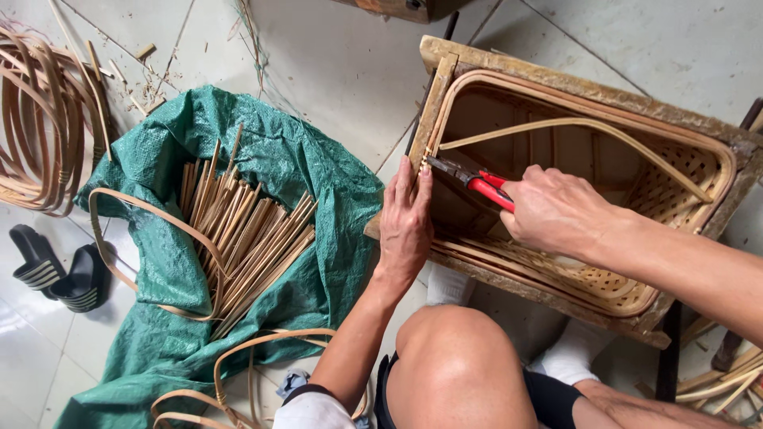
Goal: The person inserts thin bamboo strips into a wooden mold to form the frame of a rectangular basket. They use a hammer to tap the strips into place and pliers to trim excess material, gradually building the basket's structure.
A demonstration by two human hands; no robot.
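Note:
A woven bamboo basket sits inside a rectangular wooden frame in front of my knees. My left hand lies flat against the frame's near left corner, fingers pointing up along the basket rim. My right hand grips red-handled pliers, whose dark jaws touch the basket rim at that corner, right beside my left fingertips. A bent bamboo strip arches across the inside of the basket.
A bundle of short bamboo slats lies on a green tarp to the left. Coiled bamboo hoops rest at far left, black sandals below them. Loose bent strips curl over the tarp. Tiled floor all around.

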